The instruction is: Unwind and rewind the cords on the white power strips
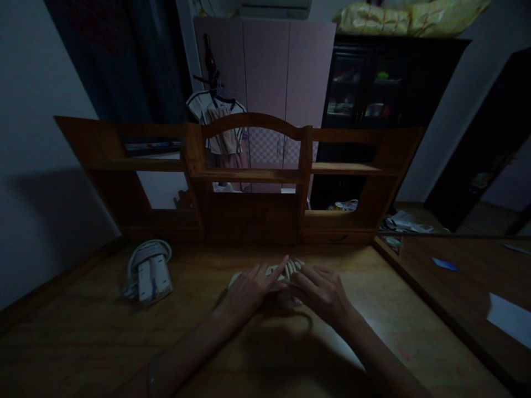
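Observation:
My left hand (249, 287) is closed on a white power strip (235, 278), whose far left end shows beyond the fingers. The hand covers most of the strip. A pale cord (292, 267) lies in several turns around the strip's right part. My right hand (322, 288) is closed on that cord, its fingertips pressed against the turns. A loop of cord hangs below, between the hands and the wooden desk top (199, 331). Farther left on the desk lies a second white power strip (152, 279) with its grey-white cord wound around one end.
A wooden shelf unit (249, 176) stands along the desk's back edge. To the right, past a raised wooden edge (431, 298), a lower brown surface holds a white sheet (510, 319) and a blue card (444, 264). A white wall (45, 182) borders the left side.

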`<action>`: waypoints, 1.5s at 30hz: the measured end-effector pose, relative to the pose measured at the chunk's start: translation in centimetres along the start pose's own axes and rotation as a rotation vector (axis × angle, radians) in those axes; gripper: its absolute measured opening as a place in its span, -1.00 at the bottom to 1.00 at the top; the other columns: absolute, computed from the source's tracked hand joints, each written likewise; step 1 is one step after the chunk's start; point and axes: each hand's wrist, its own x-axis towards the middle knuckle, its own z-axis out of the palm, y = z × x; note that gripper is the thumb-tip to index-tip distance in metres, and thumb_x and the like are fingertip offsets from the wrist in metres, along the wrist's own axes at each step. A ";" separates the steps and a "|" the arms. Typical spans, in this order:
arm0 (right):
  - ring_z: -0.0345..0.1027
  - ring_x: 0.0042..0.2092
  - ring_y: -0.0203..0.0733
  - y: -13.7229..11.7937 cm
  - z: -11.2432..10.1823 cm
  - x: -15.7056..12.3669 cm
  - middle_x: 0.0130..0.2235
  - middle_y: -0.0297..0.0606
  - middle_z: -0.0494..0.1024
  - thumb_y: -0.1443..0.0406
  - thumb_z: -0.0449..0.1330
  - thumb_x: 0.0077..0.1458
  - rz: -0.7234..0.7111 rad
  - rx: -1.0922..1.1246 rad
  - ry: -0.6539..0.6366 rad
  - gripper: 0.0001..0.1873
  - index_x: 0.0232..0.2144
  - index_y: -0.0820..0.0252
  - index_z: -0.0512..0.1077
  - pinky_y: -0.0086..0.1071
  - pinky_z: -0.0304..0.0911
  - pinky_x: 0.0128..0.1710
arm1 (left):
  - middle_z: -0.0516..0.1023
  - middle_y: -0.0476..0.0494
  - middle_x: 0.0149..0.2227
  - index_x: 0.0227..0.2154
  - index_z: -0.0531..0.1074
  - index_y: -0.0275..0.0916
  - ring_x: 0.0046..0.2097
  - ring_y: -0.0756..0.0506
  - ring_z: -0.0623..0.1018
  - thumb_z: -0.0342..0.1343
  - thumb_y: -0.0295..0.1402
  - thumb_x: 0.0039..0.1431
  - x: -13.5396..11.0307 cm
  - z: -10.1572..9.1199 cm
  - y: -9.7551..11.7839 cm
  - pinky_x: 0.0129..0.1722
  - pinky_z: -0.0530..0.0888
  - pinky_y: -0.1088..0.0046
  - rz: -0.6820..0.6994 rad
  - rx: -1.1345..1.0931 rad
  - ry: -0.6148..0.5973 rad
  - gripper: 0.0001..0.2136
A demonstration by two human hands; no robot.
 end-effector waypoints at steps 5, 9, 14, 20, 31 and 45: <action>0.29 -0.43 -0.31 0.8 -0.4 -0.1 -0.43 -0.30 0.44 0.13 0.13 0.22 0.145 0.110 -0.050 -0.75 -0.34 0.20 0.41 -0.43 0.06 -0.42 | 0.45 -0.22 -0.18 0.30 -0.17 -0.22 -0.13 -0.13 0.47 -0.10 -0.38 0.32 -0.1 0.2 -0.1 -0.19 0.43 0.40 0.176 0.038 0.053 -0.45; 0.30 -0.43 -0.33 1.8 -0.2 -0.3 -0.42 -0.31 0.45 0.05 0.21 0.12 0.274 0.306 -0.091 -0.68 -0.38 0.21 0.43 -0.48 0.08 -0.43 | 0.45 -0.31 -0.10 0.20 0.07 -0.37 -0.04 -0.15 0.46 -0.17 -0.47 0.32 -0.2 0.4 -0.2 -0.09 0.43 0.32 0.279 0.008 0.136 -0.60; 0.31 -0.47 -0.33 2.5 0.0 -0.3 -0.50 -0.38 0.45 0.04 0.31 -0.02 0.468 0.601 -0.237 -0.64 -0.47 0.22 0.43 -0.51 0.09 -0.48 | 0.47 -0.33 -0.10 0.07 0.22 -0.40 -0.06 -0.18 0.48 -0.15 -0.46 0.32 -0.3 0.5 0.0 -0.12 0.46 0.26 0.403 0.020 0.181 -0.70; 0.20 -0.50 -0.36 3.0 0.3 -0.2 -0.56 -0.44 0.36 0.04 0.40 -0.19 0.586 0.816 -0.338 -0.58 -0.54 0.26 0.39 -0.53 0.07 -0.54 | 0.47 -0.36 -0.09 0.04 0.25 -0.37 -0.06 -0.17 0.49 -0.17 -0.45 0.32 -0.5 0.0 0.8 -0.09 0.46 0.25 0.455 0.000 0.245 -0.72; 0.12 -0.54 -0.40 4.5 0.3 -0.7 -0.60 -0.46 0.33 0.14 0.38 -0.18 0.664 1.184 -0.532 -0.64 -0.62 0.28 0.34 -0.53 -0.03 -0.56 | 0.47 -0.36 -0.08 -0.08 0.33 -0.37 -0.04 -0.21 0.48 -0.14 -0.48 0.25 -1.4 0.0 1.1 -0.07 0.46 0.20 0.613 -0.166 0.278 -0.76; -0.08 -0.58 -0.43 5.5 0.9 -1.5 -0.62 -0.48 0.17 0.05 0.29 -0.06 0.817 1.325 -0.330 -0.59 -0.33 0.32 0.52 -0.51 -0.13 -0.61 | 0.51 -0.23 -0.15 -0.02 0.17 -0.19 -0.14 -0.13 0.54 0.02 -0.37 0.18 -3.0 -0.3 1.8 -0.17 0.49 0.35 0.239 -0.790 0.368 -0.69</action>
